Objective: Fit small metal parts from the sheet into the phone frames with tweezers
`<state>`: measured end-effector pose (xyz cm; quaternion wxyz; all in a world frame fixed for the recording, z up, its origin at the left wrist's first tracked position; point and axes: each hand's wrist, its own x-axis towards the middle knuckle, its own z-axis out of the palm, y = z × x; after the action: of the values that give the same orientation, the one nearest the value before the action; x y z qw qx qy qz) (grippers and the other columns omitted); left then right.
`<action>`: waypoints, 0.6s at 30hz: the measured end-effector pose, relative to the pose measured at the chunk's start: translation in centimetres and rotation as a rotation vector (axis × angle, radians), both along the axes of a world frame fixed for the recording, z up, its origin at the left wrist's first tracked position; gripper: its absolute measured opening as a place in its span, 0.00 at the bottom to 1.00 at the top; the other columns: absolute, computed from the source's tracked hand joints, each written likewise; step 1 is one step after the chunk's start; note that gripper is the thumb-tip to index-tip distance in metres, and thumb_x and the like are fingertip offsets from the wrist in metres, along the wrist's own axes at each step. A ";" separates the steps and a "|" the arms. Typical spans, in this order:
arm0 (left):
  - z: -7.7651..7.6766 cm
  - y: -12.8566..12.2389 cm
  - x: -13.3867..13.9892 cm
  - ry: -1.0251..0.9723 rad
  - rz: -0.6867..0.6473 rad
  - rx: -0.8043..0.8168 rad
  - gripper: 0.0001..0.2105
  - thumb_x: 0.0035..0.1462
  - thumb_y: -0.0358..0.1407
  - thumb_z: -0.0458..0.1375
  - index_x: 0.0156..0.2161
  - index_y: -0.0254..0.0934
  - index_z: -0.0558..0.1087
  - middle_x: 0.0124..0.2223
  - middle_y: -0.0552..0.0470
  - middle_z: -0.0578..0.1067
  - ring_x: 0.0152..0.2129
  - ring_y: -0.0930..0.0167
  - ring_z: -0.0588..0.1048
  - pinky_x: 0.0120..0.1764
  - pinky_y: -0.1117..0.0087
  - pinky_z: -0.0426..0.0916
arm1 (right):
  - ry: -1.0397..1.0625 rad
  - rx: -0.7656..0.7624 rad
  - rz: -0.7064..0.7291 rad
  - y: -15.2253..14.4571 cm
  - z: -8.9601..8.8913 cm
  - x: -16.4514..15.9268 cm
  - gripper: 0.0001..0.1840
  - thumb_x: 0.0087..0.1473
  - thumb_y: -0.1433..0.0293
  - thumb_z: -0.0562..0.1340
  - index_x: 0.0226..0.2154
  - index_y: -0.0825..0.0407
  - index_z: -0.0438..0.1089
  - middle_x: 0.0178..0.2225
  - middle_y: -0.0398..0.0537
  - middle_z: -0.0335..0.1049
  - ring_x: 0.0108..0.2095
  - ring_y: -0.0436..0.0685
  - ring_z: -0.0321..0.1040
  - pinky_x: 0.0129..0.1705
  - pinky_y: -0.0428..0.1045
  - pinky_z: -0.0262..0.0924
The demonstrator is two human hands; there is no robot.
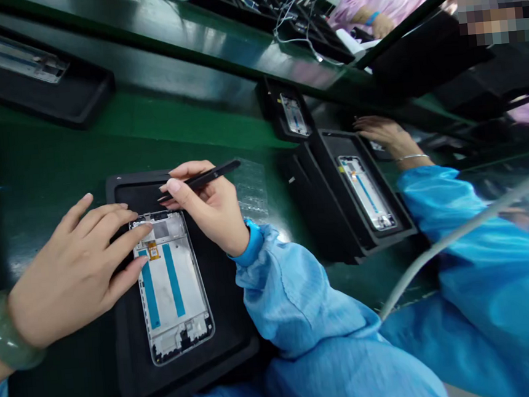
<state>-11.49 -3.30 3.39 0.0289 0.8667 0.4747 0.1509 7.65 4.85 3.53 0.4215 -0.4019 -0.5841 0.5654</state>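
Note:
A silver phone frame with two blue strips and an orange flex cable lies in a black foam tray before me. Over its upper left part my left hand is spread, fingertips at the frame's top and left edge. Black tweezers are gripped between the thumb and fingers of my right hand. That hand is just above the frame's top right corner, the tweezers' tips pointing left, partly hidden by the fingers.
Stacked black trays on the right hold another phone frame. Another person's hand reaches beside them. A small tray stands behind, and a tray with a frame lies back left. A pale cable crosses the right side.

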 end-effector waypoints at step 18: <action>-0.9 -0.3 -0.1 -0.030 0.001 -0.047 0.21 0.62 0.42 0.48 0.56 0.32 0.67 0.55 0.37 0.68 0.57 0.54 0.63 0.62 0.44 0.51 | -0.283 0.267 0.176 -0.2 -0.1 0.1 0.06 0.57 0.65 0.59 0.38 0.48 0.67 0.37 0.44 0.72 0.39 0.52 0.73 0.42 0.47 0.69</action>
<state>-11.62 -3.59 2.47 0.0564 0.8630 0.4781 0.1529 7.72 4.69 3.38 0.3339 -0.3654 -0.7398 0.4557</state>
